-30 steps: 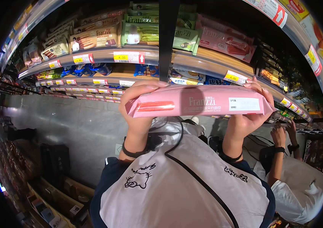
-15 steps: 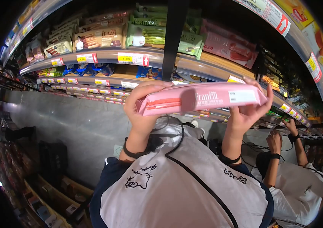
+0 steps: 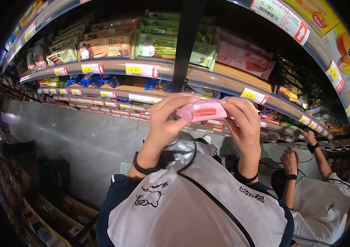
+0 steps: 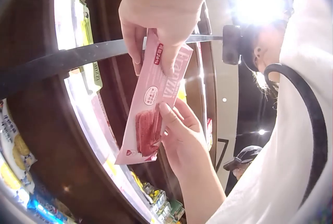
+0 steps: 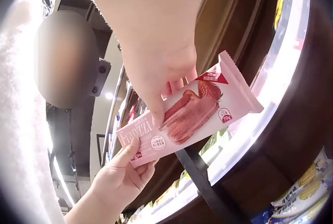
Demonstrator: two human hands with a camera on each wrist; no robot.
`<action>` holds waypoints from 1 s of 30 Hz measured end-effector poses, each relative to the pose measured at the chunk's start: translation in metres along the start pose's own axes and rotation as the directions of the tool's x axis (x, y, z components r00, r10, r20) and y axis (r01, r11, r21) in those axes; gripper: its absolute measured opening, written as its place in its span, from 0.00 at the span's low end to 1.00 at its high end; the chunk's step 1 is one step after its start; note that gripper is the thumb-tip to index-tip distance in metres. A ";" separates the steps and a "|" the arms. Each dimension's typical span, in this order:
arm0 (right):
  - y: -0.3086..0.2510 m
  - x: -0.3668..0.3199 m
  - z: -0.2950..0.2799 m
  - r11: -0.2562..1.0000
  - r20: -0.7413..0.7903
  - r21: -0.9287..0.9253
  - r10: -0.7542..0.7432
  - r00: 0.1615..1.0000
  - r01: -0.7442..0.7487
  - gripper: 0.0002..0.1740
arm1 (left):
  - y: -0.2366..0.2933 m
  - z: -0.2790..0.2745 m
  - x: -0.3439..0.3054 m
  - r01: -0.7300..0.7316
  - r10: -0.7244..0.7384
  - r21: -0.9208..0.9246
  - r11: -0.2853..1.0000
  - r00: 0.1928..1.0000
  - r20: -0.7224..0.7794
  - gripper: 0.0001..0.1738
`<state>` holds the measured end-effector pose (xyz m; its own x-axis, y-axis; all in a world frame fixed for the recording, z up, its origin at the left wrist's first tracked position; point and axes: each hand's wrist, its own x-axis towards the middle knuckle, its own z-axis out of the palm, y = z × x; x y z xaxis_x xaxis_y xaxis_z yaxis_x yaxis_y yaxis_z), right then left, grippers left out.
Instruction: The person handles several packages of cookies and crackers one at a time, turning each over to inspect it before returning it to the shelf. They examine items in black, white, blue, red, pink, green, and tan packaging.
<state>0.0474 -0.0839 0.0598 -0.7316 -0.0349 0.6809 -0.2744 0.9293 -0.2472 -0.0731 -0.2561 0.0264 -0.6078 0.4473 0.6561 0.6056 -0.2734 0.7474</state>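
A pink Franzzi packet (image 3: 204, 111) is held up in front of the chest, one narrow end toward the head camera. My left hand (image 3: 167, 117) grips its left side. On the other side my right hand (image 3: 243, 123) pinches it between thumb and fingers. The left wrist view shows the packet (image 4: 155, 99) with its red stick picture, my left hand (image 4: 161, 21) above and my right hand (image 4: 182, 135) lower down. In the right wrist view, the packet (image 5: 195, 112) lies between my right hand (image 5: 158, 52) and my left hand (image 5: 117, 182).
Shelves ahead carry brown packets (image 3: 108, 46), green packets (image 3: 157, 44) and pink packets (image 3: 247, 55), above a shelf edge (image 3: 113, 68) with price tags. A black post (image 3: 186, 49) divides them. Another person's hands (image 3: 292, 160) are at the right, above a grey floor (image 3: 84, 140).
The packet has turned from lying lengthwise across the view to showing a narrow end. My right hand has moved left, closer to my left hand, and its grip has changed.
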 end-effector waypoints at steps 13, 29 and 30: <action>0.017 0.008 -0.015 0.983 0.007 -0.181 0.000 1.000 0.001 0.25 | 0.000 0.013 0.002 0.069 -0.073 -0.085 0.994 0.997 -0.037 0.29; 0.110 0.061 -0.040 0.946 0.252 -0.194 0.306 0.918 -0.262 0.14 | -0.012 0.009 0.000 0.289 -0.315 -0.249 0.924 0.947 -0.069 0.27; 0.115 0.062 -0.037 0.952 0.262 -0.164 0.296 0.919 -0.260 0.14 | -0.013 0.009 0.000 0.288 -0.315 -0.253 0.923 0.947 -0.070 0.27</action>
<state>-0.0066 0.0344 0.0985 -0.9168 0.1464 0.3716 0.0311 0.9537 -0.2991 -0.0766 -0.2452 0.0156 -0.8022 0.4496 0.3930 0.2539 -0.3389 0.9059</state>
